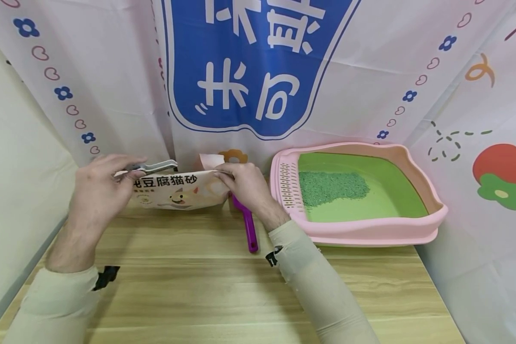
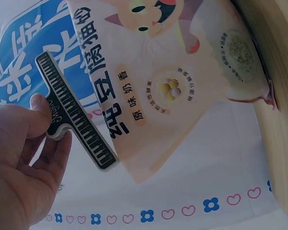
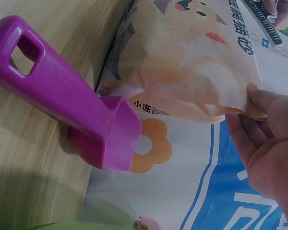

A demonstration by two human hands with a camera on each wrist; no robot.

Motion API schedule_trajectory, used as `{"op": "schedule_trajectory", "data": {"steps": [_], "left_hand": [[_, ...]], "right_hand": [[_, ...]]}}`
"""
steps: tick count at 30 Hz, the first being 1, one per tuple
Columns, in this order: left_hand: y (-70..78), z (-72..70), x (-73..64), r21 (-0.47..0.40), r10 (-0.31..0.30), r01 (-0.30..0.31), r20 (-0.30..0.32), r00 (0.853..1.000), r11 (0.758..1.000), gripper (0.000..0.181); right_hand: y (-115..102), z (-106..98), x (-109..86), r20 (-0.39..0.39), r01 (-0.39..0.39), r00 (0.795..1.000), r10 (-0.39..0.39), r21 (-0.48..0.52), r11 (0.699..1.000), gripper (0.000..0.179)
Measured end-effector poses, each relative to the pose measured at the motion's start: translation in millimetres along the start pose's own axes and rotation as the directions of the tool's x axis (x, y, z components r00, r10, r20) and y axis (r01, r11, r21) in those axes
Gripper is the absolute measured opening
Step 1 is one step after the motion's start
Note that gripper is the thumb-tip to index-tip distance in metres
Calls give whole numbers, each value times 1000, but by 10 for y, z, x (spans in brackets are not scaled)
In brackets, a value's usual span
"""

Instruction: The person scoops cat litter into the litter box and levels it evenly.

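Note:
A pale peach bag of cat litter (image 1: 185, 193), printed with a cartoon cat, stands on the table against the back sheet. My right hand (image 1: 247, 184) pinches the bag's top corner between thumb and fingers. In the left wrist view, my left hand (image 2: 29, 158) pinches a bag clip (image 2: 77, 112) with a piano-key pattern by its grips. The clip lies along the bag's top edge, overlapping it at one end in this view. Beside the bag, close below my right hand, is a purple scoop (image 3: 62, 86), its handle toward me.
To the right stands a pink-rimmed litter box (image 1: 370, 229) with a green inside and a slotted panel. Green litter pellets (image 1: 335, 186) lie in its left part. A printed white sheet (image 1: 348, 95) hangs behind the wood-grain table (image 1: 189, 286).

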State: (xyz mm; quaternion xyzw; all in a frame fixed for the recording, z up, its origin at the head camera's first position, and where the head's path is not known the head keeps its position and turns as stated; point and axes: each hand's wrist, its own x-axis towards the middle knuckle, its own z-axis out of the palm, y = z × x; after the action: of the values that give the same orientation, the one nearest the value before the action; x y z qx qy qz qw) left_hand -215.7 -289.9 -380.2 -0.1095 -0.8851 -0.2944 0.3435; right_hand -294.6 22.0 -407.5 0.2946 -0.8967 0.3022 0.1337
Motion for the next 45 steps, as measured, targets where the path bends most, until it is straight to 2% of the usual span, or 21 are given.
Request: {"op": "schedule_trajectory", "data": {"steps": [3, 6, 12, 17, 21, 24, 27, 29, 33, 35, 39, 45], "left_hand": [[-4, 14, 17, 24, 15, -15, -21, 1000, 1000, 15], [-30, 36, 33, 61, 44, -43, -11, 999, 997, 11], [-40, 97, 47, 113, 74, -83, 83, 994, 990, 11], [-43, 217, 46, 89, 94, -106, 132, 987, 990, 14], [-104, 341, 25, 90, 63, -82, 200, 978, 993, 12], [-150, 385, 5, 98, 19, -49, 280, 960, 994, 15], [-181, 387, 7, 93, 4, -37, 330, 944, 995, 19], [-202, 379, 20, 87, 9, -40, 332, 943, 995, 20], [-254, 346, 35, 95, 11, -42, 309, 951, 995, 21], [-282, 329, 26, 106, 3, -38, 315, 949, 994, 24], [-339, 302, -26, 135, -9, -45, 372, 928, 990, 26], [-366, 254, -115, 156, 8, -89, 458, 889, 984, 25]], "right_hand": [[2, -3, 4, -1, -2, 1000, 2, -3, 1000, 22], [3, -5, 0, -2, -1, 1000, 1, -2, 1000, 22], [-5, -12, -7, -8, -1, 1000, 1, -1, 1000, 22], [-20, -17, -14, -13, -3, 1000, 3, -12, 1000, 22], [-35, -5, -20, -8, 2, 1000, -3, -53, 999, 22], [-39, 11, -27, 0, 6, 1000, -6, -84, 996, 23], [-40, 25, -30, -4, 6, 1000, -6, -94, 996, 22], [-48, 31, -32, -5, 8, 1000, -8, -85, 996, 22], [-77, 59, -44, 20, 34, 999, -33, -60, 998, 24], [-91, 84, -62, 41, 56, 998, -54, -55, 997, 24], [-108, 137, -127, 96, 83, 992, -79, -45, 996, 25], [-108, 181, -244, 184, 60, 981, -55, -21, 998, 27]]}}
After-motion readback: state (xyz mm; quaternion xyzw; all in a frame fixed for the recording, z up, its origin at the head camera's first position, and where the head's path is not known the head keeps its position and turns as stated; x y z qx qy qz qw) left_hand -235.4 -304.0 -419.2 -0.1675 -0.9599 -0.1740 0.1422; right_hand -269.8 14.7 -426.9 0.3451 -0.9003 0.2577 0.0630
